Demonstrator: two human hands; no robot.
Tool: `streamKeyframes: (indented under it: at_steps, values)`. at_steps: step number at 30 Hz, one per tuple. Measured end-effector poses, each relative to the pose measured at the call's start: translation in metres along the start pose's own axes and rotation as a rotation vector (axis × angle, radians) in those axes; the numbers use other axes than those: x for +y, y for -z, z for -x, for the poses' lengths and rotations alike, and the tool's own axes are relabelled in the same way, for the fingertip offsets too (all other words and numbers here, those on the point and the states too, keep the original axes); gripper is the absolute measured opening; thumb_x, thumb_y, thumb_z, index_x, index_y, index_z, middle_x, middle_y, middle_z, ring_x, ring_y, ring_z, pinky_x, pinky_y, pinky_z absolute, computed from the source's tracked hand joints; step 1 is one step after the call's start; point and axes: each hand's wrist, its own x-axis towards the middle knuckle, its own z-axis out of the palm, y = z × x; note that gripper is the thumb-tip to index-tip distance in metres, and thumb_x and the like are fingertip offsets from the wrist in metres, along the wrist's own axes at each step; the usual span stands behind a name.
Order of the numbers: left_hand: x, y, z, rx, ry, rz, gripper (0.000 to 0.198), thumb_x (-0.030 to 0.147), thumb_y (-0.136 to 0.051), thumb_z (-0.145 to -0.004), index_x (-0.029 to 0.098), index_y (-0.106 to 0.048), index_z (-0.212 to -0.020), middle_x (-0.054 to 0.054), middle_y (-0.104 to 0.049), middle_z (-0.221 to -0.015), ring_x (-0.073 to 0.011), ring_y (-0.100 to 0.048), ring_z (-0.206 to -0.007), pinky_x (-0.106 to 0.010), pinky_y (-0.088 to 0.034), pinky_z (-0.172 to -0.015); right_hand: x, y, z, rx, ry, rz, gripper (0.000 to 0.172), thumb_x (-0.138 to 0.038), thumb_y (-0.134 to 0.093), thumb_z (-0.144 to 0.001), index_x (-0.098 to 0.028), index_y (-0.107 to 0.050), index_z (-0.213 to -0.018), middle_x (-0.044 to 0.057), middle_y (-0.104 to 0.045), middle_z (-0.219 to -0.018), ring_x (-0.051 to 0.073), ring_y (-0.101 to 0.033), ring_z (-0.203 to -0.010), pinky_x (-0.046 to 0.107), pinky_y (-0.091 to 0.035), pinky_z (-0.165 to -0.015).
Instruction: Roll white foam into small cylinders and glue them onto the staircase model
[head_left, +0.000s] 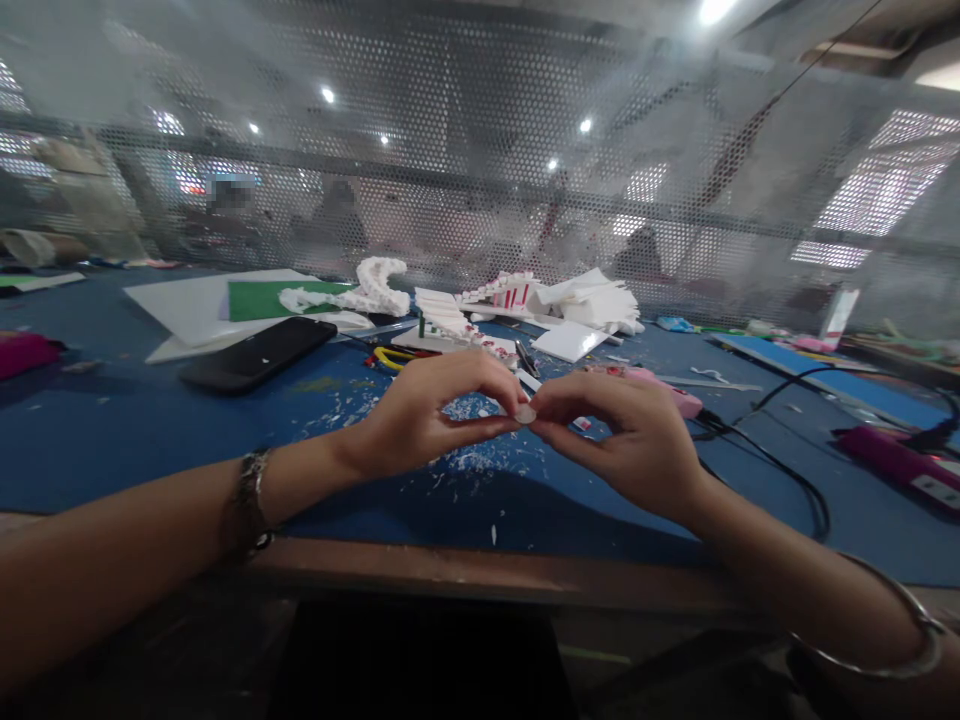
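Between the fingertips of both hands is a small round pale disc (525,413), too small to make out closely. My left hand (442,405) pinches its left side with thumb and forefinger. From the other side, my right hand (622,430) pinches it the same way. Both hands hover over the blue tabletop (360,510), where white scraps (480,460) lie scattered below them. Just behind the right hand rests a pink tool with a black cord (667,390), partly covered by that hand. Yellow-handled scissors (391,358) lie beyond the left hand.
A black phone (259,355) lies at the left, near white sheets and a green sheet (281,298). White foam pieces (382,288) and stacked white paper (589,300) stand at the back. Black cables (780,480) loop at the right beside a magenta tool (892,460). A perforated metal screen (480,130) rises behind.
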Motion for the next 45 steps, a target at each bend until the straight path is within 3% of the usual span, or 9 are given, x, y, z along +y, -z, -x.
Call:
streamKeyframes:
  at_steps: [30,37,45]
  values:
    - [0.0005,0.0009,0.0,-0.016,0.066,0.083,0.009,0.01,-0.063,-0.071,0.015,-0.057,-0.076,-0.004,-0.064,-0.077,-0.0093,-0.059,-0.072,-0.019,-0.049,-0.068,0.0038,0.0007,0.0017,-0.031,-0.076,-0.165,0.008,-0.019,-0.06,-0.071,-0.014,-0.058,-0.077,-0.001,-0.062,-0.065,0.006,-0.056,-0.054,0.015,-0.048,-0.051]
    - [0.0008,0.0012,-0.0028,0.063,0.077,0.097,0.009,0.01,-0.062,-0.07,0.015,-0.056,-0.072,-0.004,-0.062,-0.073,-0.011,-0.058,-0.07,-0.022,-0.051,-0.064,0.0071,0.0076,-0.0018,0.135,-0.225,-0.235,0.012,-0.014,-0.064,-0.066,-0.016,-0.053,-0.066,-0.004,-0.055,-0.058,0.004,-0.051,-0.048,0.014,-0.044,-0.044]
    - [0.0007,0.0017,-0.0025,0.069,0.078,0.101,0.008,0.011,-0.062,-0.07,0.014,-0.056,-0.073,-0.004,-0.061,-0.072,-0.0107,-0.058,-0.069,-0.022,-0.051,-0.065,0.0062,0.0037,-0.0016,0.097,-0.313,-0.269,0.007,-0.014,-0.064,-0.068,-0.015,-0.057,-0.064,-0.005,-0.056,-0.049,0.004,-0.054,-0.042,0.013,-0.045,-0.042]
